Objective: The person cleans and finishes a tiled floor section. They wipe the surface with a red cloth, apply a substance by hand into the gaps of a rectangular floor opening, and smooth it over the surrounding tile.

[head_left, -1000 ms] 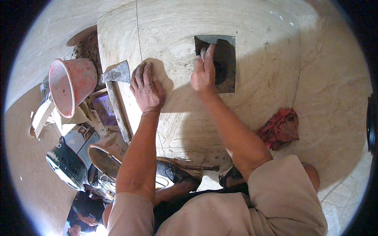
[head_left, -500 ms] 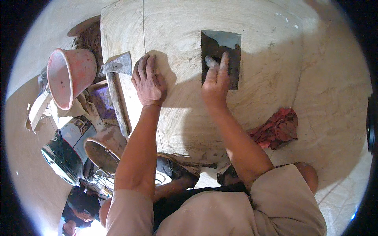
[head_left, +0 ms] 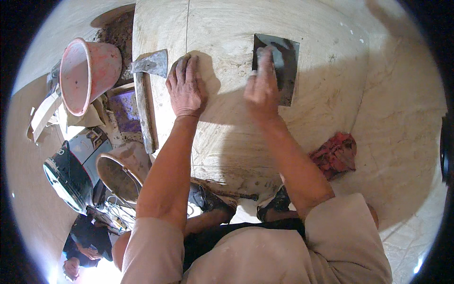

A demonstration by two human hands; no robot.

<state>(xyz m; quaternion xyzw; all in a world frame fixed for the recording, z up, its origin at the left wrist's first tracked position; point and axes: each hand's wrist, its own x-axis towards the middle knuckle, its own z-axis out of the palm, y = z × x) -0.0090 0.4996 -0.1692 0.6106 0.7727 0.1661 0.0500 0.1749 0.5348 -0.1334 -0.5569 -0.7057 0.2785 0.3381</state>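
My left hand point(head_left: 187, 87) lies flat on the pale, streaked tile point(head_left: 222, 142), its soiled fingers stretched forward beside a straight seam. To its left is a hatchet point(head_left: 153, 63) with a worn wooden handle, resting along the tile's edge. My right hand point(head_left: 261, 90) is over the left side of a dark, glossy rectangular plate point(head_left: 283, 71). One finger points forward and the rest are smeared by motion, so any grip is hidden. Whether the plate has a handle under that hand I cannot make out.
At left stand a pink bucket point(head_left: 106, 64), a dirty bucket point(head_left: 125, 163) and a dark pail point(head_left: 71, 165). A crumpled red cloth point(head_left: 336, 154) lies near my right forearm. Cables point(head_left: 120, 207) trail by my shoes. Another person point(head_left: 87, 244) is at the lower left.
The whole view has shifted and turned slightly. My right hand has moved left relative to the dark plate, from its middle toward its left edge. My left hand stays flat in its place.
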